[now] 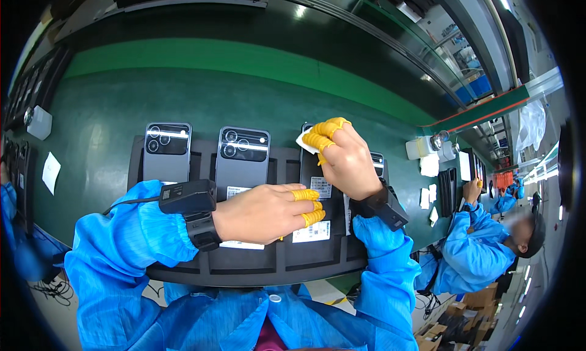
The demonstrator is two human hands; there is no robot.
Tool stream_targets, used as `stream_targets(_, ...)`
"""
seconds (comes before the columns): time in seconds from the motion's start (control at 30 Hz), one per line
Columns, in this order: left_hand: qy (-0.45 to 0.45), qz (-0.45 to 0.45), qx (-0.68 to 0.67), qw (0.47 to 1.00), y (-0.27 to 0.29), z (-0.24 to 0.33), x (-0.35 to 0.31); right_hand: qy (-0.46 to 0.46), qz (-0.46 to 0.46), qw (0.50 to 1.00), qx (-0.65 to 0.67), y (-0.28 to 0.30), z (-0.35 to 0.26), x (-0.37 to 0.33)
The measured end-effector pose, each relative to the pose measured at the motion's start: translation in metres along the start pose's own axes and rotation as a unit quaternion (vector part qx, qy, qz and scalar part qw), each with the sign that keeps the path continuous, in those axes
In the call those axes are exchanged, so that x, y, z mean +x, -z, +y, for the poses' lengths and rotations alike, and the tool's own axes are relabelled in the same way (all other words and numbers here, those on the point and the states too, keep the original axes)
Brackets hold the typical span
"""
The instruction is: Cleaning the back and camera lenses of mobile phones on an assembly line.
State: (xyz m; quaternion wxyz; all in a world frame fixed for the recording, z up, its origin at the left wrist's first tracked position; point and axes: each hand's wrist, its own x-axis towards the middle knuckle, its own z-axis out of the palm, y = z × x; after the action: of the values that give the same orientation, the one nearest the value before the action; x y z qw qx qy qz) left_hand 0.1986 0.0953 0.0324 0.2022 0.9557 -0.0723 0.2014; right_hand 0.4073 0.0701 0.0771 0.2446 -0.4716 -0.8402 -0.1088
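Observation:
My right hand (349, 162), yellow cots on its fingers, pinches a folded white wipe (307, 142) against the upper end of the third phone (310, 168). That phone's camera area is mostly hidden by the hand. My left hand (262, 212) lies across the lower part of the same phone, its cot-covered fingers stretched out and apart. To the left are two grey phones, an outer one (166, 166) and an inner one (242, 174), camera ends away from me. Part of another phone (379, 162) shows behind my right wrist. The black tray (244, 276) holds them.
The green table (110, 101) carries a dispenser bottle (40, 123) and a white sheet (51, 173) at left. At right stand more bottles (419, 148) and several white wipes (430, 165). A co-worker in blue (479, 247) sits there. Black trays (448, 191) line that side.

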Motion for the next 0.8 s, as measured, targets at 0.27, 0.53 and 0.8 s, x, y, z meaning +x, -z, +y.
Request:
stream_targets(0.27,0.013,-0.002,-0.003,1.0,0.0,0.001,0.001,-0.132,0.056,0.982,-0.122,0.015,0.048,-0.022)
stream_targets(0.53,0.004,0.001,0.0,1.0,0.001,0.001,0.0,-0.104,0.06,0.993,0.005,0.013,0.021,-0.015)
stream_targets(0.8,0.014,-0.016,-0.006,1.0,0.004,0.001,0.0,-0.031,-0.009,0.999,-0.024,-0.004,0.0,-0.006)
